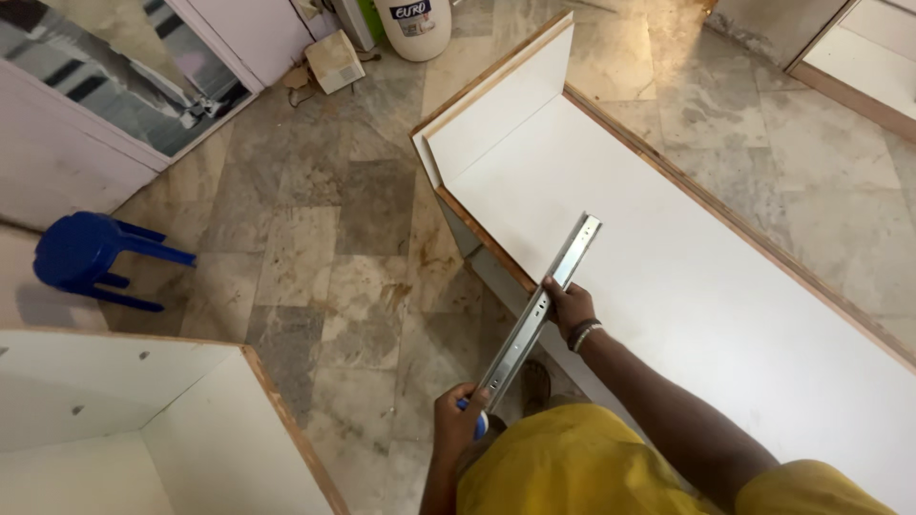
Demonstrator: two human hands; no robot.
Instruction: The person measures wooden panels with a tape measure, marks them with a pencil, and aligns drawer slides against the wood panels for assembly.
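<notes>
A long silver metal drawer slide (549, 291) lies slanted along the near edge of a large white board cabinet panel (687, 248) with brown edging. My right hand (570, 303) grips the slide at its middle, a dark and a light bracelet on the wrist. My left hand (458, 420) is closed around the slide's lower end together with a small blue object (480, 424), partly hidden in the fingers. The slide's upper end rests on the white panel.
A blue plastic stool (86, 256) lies tipped on the marble floor at left. A white open cabinet box (143, 420) sits at lower left. A white bucket (415, 24), a small box (334, 60) and a glass-front cabinet (114, 76) stand at the top.
</notes>
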